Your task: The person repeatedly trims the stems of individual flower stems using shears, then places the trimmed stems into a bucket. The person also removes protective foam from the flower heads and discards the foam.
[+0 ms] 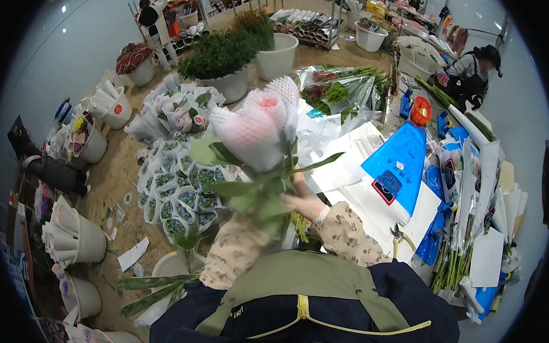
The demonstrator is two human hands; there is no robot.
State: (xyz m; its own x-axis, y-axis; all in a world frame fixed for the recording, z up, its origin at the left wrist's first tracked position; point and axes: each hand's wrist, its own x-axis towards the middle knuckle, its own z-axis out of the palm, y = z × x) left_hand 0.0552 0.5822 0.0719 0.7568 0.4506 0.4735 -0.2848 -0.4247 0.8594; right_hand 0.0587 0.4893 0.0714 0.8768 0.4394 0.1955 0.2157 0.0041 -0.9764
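A bunch of pink flowers (253, 130), their heads in white foam net sleeves, stands upright close before me. My right hand (306, 202) grips it from the right side, among the leaves below the heads. The patterned left sleeve (237, 249) runs up to the blurred green leaves (255, 202), which hide my left hand. Right of the bunch, white paper sheets (346, 183) lie on the table with a blue printed wrapping sleeve (395, 162) on top. Pruning shears (402, 241) rest on the paper near my right forearm.
Blue flowers in white wraps (180, 195) and wrapped pink flowers (177, 109) stand to the left. Bundled stems (457, 255) lie at the right, past an orange basket (421, 111). White buckets (88, 240) line the floor. Several people are around, one seated person (473, 74) at the right.
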